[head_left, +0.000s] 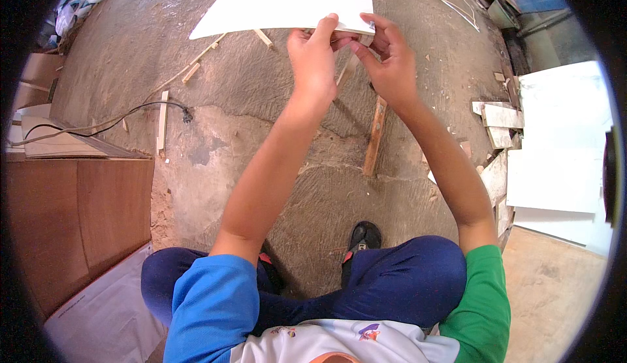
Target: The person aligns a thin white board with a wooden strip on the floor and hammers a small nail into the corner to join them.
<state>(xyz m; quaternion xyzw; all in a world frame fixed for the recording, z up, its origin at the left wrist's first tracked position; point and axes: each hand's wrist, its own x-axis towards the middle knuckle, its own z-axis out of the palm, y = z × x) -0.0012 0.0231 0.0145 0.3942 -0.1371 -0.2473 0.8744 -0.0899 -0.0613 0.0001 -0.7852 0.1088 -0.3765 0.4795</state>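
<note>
White board (287, 3): at the top of the view, raised above the floor, its near edge in both hands.
Left hand (315, 56): closed on the near edge, thumb on top, fingers folded underneath.
Right hand (394, 62): curled about the near right corner, forefinger on top, thumb below; its fingers partly hide what lies under the corner.
Metal part (371, 25): small, at that corner beside the right forefinger; exact kind too small to tell.
Plank (375, 137): on the floor, below the right wrist.
Stick (162, 122): pale, on the floor left of the left forearm.
Cable (147, 104): black, running in from the left across the stick; plug (187, 115) just beyond it.
Brown panels (72, 213): far left, upright.
Offcuts (501, 116): piled at right, next to the white sheet (555, 147).
Shoe (364, 235): dark, on the floor between the forearms.
</note>
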